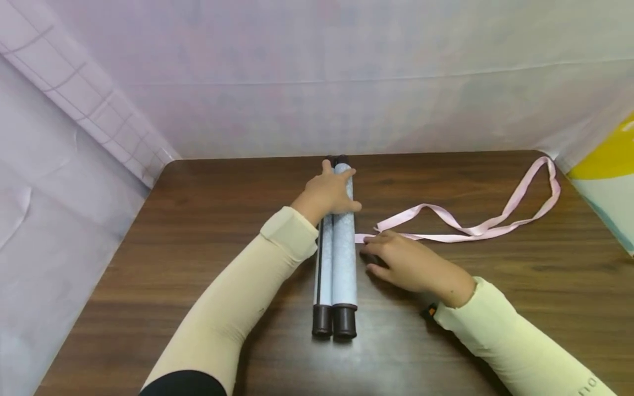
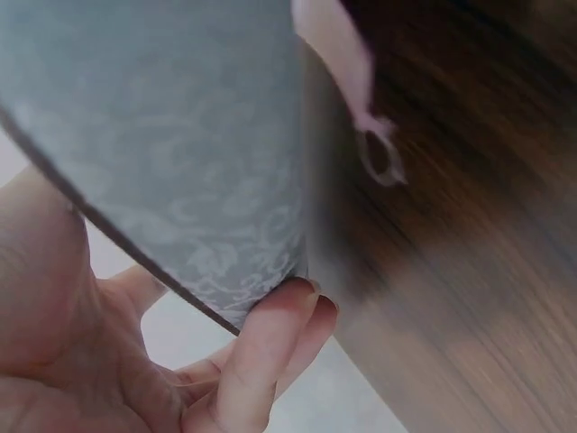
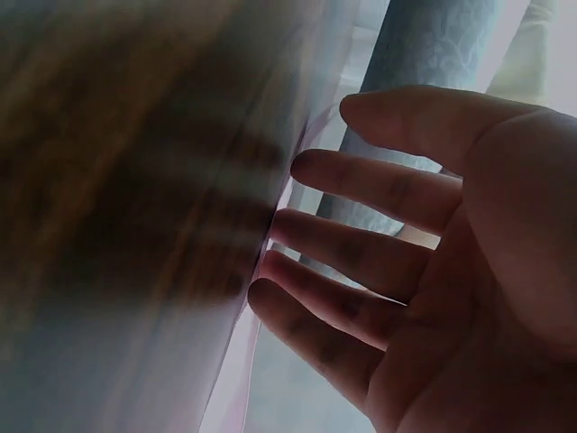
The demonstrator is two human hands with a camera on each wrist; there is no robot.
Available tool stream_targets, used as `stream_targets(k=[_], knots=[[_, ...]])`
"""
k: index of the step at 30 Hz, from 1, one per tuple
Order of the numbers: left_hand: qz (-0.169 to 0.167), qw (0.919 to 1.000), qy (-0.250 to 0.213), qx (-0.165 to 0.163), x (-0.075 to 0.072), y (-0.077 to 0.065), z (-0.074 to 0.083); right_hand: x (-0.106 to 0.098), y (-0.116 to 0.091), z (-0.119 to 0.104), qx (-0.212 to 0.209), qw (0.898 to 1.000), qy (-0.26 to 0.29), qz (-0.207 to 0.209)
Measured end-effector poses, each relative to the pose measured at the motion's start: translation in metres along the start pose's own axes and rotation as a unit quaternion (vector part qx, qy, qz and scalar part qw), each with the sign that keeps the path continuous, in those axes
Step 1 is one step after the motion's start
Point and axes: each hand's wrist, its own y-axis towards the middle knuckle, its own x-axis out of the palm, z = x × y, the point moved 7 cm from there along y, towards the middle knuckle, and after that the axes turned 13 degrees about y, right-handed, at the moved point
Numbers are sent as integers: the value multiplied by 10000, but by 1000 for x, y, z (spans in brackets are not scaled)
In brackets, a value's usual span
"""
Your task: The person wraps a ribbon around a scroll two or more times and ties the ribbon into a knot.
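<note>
A pale blue patterned scroll (image 1: 344, 258), wound into two parallel rolls with dark brown end caps, lies lengthwise on the table. My left hand (image 1: 327, 192) rests across its far part with fingers spread, the thumb by the right-hand roll. In the left wrist view, fingertips (image 2: 279, 316) touch the patterned roll (image 2: 207, 180). Right of the scroll, my right hand (image 1: 406, 261) lies palm down near a pink ribbon (image 1: 475, 231). The right wrist view shows its fingers (image 3: 361, 253) extended, their tips at the ribbon. One ribbon end meets the scroll's right side; whether it passes beneath is hidden.
The brown wooden table (image 1: 198, 247) runs back to a pale cloth wall (image 1: 346, 82). The ribbon loops toward the far right corner. A yellow and white panel (image 1: 604, 159) stands past the right edge. A small dark item with orange (image 1: 430, 311) sits at my right wrist.
</note>
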Motion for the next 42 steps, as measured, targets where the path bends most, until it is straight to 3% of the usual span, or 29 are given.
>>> stream_targets(k=[7, 11, 17, 25, 29, 33, 35, 38, 42], knots=[[59, 10000, -35, 12, 1, 5, 6, 1, 1, -4, -67, 9999, 67, 47], [-71, 9999, 80, -13, 6, 7, 6, 1, 2, -4, -122, 9996, 238, 82], [54, 9998, 174, -55, 8, 10, 10, -4, 1, -3, -90, 9985, 314, 447], [-75, 9982, 583, 99, 12, 8, 20, -5, -4, -1, 25, 9977, 356, 571], [-146, 9990, 363, 236, 13, 6, 18, -9, -5, -4, -91, 9975, 302, 633], [-169, 9974, -167, 678, 14, 0, 13, -14, -7, -20, -533, 9951, -7, 838], [-254, 9945, -327, 961, 15, -4, 10, -11, -9, -34, -821, 9943, -207, 644], [-396, 9902, -512, 1240, 18, -14, 6, 4, -14, -51, -1082, 9934, -373, -17], [-457, 9896, -647, 1198, 24, -31, -4, 17, -16, -58, -906, 9934, -463, -536]])
